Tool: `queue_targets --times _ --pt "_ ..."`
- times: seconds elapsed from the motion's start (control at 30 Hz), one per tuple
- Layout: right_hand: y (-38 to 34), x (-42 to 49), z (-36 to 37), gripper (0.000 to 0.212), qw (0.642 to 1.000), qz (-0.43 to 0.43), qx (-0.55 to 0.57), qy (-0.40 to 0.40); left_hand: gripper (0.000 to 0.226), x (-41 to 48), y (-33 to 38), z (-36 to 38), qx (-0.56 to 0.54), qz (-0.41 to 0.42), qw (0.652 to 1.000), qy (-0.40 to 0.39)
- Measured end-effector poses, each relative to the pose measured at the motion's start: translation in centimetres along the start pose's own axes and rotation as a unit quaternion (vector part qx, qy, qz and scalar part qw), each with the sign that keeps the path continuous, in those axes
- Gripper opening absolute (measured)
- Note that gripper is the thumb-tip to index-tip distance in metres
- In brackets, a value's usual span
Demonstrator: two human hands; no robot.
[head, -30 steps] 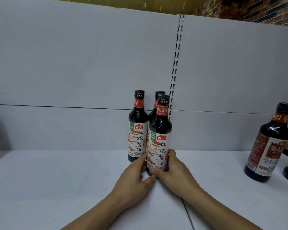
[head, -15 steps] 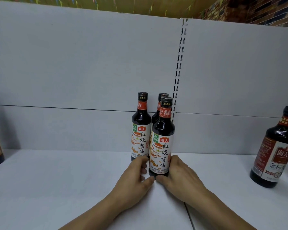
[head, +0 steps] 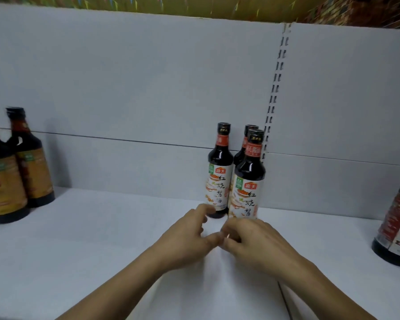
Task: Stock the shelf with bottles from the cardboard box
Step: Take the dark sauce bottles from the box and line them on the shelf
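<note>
Nearest: my left hand is low over the shelf, fingers loosely curled, nothing in it. The index tip is just beside the foot of the second bottle; blur, so contact is unclear. My right hand sits directly in front of the front bottle and hides its foot. The fingers are curled in and the two thumbs nearly meet. I can't tell if it pinches the glass or only sits beside it. My read is that both hands are down at the base because a tall narrow bottle squares up there without tipping.

Next: the front bottle is upright on the shelf, label facing me, straight ahead of the third bottle and just right of the second. It's a tight cluster, probably packed close to save room, with labels out for reading.

Behind: the cluster stands close to the back panel, beside the slotted upright, likely the row's reference edge.

Far sides: two amber-label bottles at left and a dark bottle at right, both well apart from the cluster. They look like other products, so the gap between seems meant for this lot.

The cardboard box is not in view. Three are placed; I'd guess more to come.
</note>
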State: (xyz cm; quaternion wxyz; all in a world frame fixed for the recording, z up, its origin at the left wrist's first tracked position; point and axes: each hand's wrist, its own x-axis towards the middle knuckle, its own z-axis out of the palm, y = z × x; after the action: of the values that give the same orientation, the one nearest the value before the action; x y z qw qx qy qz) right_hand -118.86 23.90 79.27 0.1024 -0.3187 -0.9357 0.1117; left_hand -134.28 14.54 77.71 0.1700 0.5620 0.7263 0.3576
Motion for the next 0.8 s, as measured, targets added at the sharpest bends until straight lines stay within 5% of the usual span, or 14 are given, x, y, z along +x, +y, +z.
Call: queue_targets --times 0.43,0.8 --pt "-15.0 -0.5 3.2 0.020 0.963 -0.173 0.204 0.010 0.033 -16.5 -3.9 -9.1 -0.077 -0.074 0.961 0.256" --pt "-29.6 -7.3 8.1 0.019 0.903 -0.306 0.285 -0.102 0.033 -35.2 -6.1 -12.8 -0.062 -0.181 0.909 0.370"
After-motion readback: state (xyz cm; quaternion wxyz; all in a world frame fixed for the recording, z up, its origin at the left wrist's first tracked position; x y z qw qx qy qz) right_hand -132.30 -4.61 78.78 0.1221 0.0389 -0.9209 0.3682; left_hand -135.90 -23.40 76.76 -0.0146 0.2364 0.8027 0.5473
